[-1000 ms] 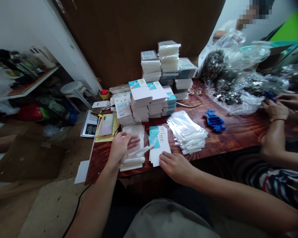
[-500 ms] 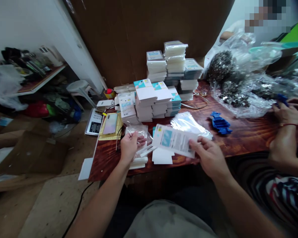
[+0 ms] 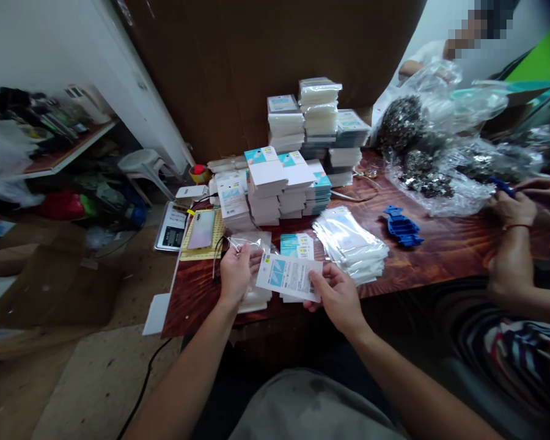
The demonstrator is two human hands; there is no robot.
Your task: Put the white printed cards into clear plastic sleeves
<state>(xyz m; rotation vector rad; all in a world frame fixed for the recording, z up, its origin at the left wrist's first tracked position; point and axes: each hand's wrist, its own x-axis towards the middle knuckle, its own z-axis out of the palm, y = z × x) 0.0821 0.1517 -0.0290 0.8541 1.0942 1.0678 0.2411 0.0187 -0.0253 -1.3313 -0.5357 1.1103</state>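
My right hand point(image 3: 337, 299) pinches the right end of a white printed card point(image 3: 289, 276) with a blue picture panel and small text. The card is tilted, its left end close to my left hand point(image 3: 237, 272). The fingers of my left hand are apart and stretched towards the card, partly hidden behind its left end. A clear plastic bag point(image 3: 252, 240) lies just beyond this hand, with more pale bags point(image 3: 255, 304) below it. Under and behind the held card lies a stack of blue-and-white cards point(image 3: 296, 244).
Flat clear bags point(image 3: 352, 244) are piled to the right, beside a blue plastic part point(image 3: 402, 226). Tall stacks of cards point(image 3: 268, 177) stand behind. A phone point(image 3: 200, 229) lies at left. A co-worker's hands point(image 3: 516, 208) hold a blue piece near bags of metal bits point(image 3: 421, 165).
My right hand has moved left and slightly down with a card, bringing it close to my left hand. The blue-and-white stack and the flat bags are now less covered.
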